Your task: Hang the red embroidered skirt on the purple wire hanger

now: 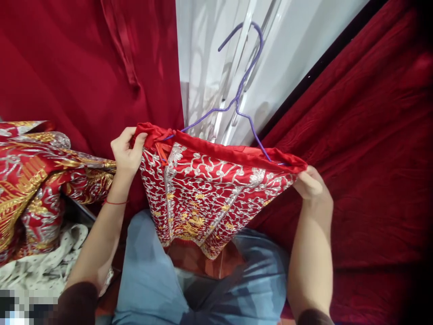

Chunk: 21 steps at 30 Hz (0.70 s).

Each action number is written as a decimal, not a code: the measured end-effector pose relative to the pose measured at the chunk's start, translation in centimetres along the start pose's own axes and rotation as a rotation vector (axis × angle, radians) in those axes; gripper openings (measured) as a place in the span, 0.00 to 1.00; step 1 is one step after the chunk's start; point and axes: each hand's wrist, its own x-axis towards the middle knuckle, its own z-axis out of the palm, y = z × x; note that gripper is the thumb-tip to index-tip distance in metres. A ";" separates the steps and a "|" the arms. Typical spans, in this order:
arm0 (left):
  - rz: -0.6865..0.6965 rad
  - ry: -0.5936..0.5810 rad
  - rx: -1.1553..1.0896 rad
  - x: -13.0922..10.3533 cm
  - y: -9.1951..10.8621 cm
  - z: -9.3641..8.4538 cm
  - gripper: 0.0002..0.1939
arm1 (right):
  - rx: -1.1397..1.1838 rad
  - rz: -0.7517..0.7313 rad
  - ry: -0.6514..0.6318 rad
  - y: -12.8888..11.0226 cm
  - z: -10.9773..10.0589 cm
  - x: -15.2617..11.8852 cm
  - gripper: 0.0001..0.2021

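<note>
A red skirt [203, 189] with silver and gold embroidery hangs spread out in front of my knees. My left hand [126, 146] pinches one end of its plain red waistband, thumb on top. At the opposite end, my right hand [311, 183] grips the waistband's other corner. Inside the waist sits a purple wire hanger [248, 74], its hook pointing up and away from me. The hanger's lower parts are hidden within the skirt. A small red ribbon [162, 153] dangles by the left end of the waistband.
More red, gold and silver embroidered garments [40, 180] lie in a heap at the left, above a white dotted cloth [57, 257]. Red drapes [365, 149] hang on both sides. Behind the hanger is a white surface [203, 54]. Brown floor tiles [189, 259] show between my legs.
</note>
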 end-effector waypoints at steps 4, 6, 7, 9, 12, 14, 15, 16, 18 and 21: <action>0.018 0.029 0.039 0.0 1.7 0.0 0.13 | 0.015 -0.077 0.051 0.3 2.0 0.1 0.16; -0.102 -0.036 -0.035 0.8 2.4 -0.1 0.20 | -0.005 -0.214 0.185 0.6 3.3 -1.0 0.16; -0.198 -0.089 -0.094 1.3 2.5 -0.1 0.22 | -0.044 -0.305 0.279 0.9 4.0 -1.8 0.14; -0.415 -0.228 -0.207 2.6 2.2 -0.1 0.21 | -0.162 -0.527 0.471 1.2 5.1 -3.3 0.11; -0.631 -0.399 -0.258 4.2 1.0 -0.1 0.17 | -0.347 -0.855 0.633 1.2 6.1 -4.8 0.09; -0.666 -0.453 -0.256 4.7 0.5 -0.2 0.18 | -0.427 -0.954 0.644 0.9 6.3 -5.2 0.08; -0.663 -0.460 -0.267 4.7 0.4 -0.1 0.19 | -0.439 -0.954 0.656 0.6 6.2 -5.2 0.08; -0.650 -0.460 -0.288 4.6 0.6 0.0 0.19 | -0.423 -0.934 0.677 0.3 6.1 -5.2 0.10; -0.587 -0.418 -0.344 4.1 1.2 0.4 0.18 | -0.325 -0.869 0.713 -0.6 6.0 -4.9 0.17; -0.436 -0.219 -0.417 3.1 2.2 1.3 0.19 | -0.163 -0.739 0.603 -2.1 5.8 -4.1 0.26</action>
